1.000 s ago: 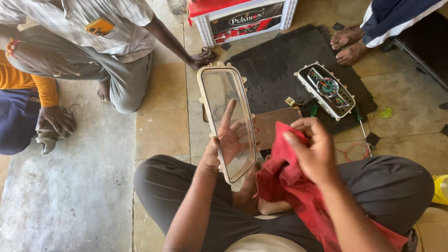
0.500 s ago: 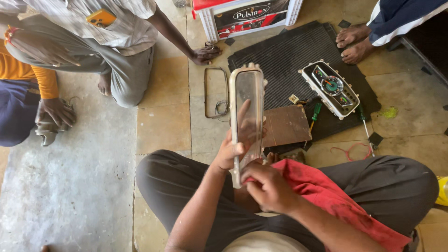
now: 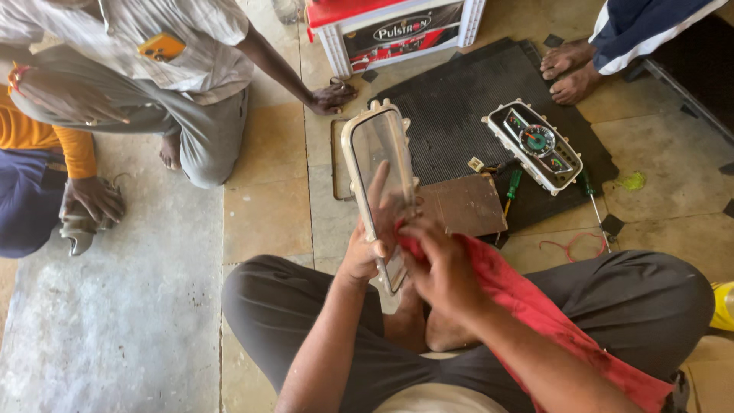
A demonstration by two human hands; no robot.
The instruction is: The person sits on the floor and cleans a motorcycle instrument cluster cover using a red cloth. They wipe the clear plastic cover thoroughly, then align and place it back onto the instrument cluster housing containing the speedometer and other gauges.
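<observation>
Clear cover [image 3: 380, 164]: a long, rounded-rectangle panel of transparent plastic in a pale rim, held upright on its long axis at the centre of the frame, above the person's lap.
Left hand [image 3: 365, 246]: grips the cover's lower left edge; thumb on the rim, one finger stretched up along the clear face.
Right hand [image 3: 437, 264]: fingers clenched on a bunch of red cloth [image 3: 535, 306], pressed against the cover's lower right edge.
Red cloth: soft, creased fabric trailing over the right forearm toward the lower right of the frame.
Instrument cluster [image 3: 535, 144]: white-cased, with round dials, lying on a ribbed black mat [image 3: 459, 99] in the upper right.
Brown board [image 3: 465, 204]: flat, rectangular, just right of the cover.
Screwdriver [image 3: 513, 186]: green-handled, between board and cluster.
Floor [image 3: 267, 206]: tan stone tiles; grey concrete to the left.
</observation>
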